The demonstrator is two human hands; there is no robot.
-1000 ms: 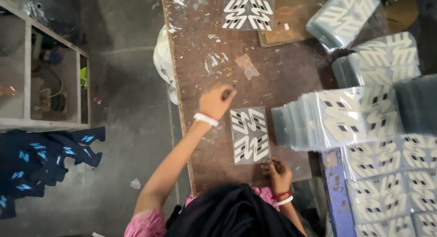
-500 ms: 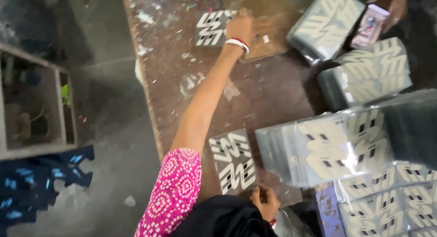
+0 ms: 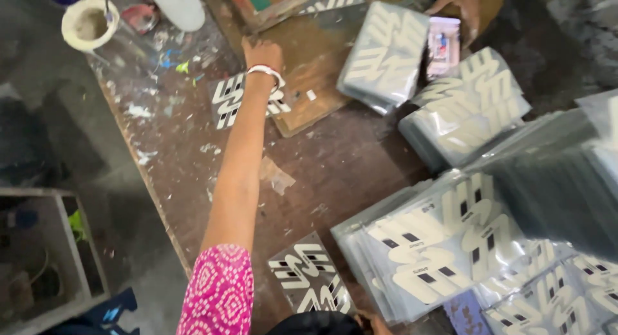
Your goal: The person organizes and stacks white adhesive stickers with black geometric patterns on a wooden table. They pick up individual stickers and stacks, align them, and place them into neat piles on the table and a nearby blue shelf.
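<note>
Left hand rests just above the far patterned sheet

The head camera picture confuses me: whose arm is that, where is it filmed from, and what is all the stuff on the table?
There is one view, from a camera worn on a person's head, looking down at their own work. The long arm in the pink patterned sleeve is theirs; its left hand, with a white bangle, reaches far across the worn brown table to a black sheet with white cut shapes beside a wooden board. It seems to touch the sheet, but I cannot tell if it grips it. A similar sheet lies near the body, where only a sliver of the right hand shows. Stacks of such sheets in clear bags fill the right side. At the top, another person's hand rests by a phone.
</note>
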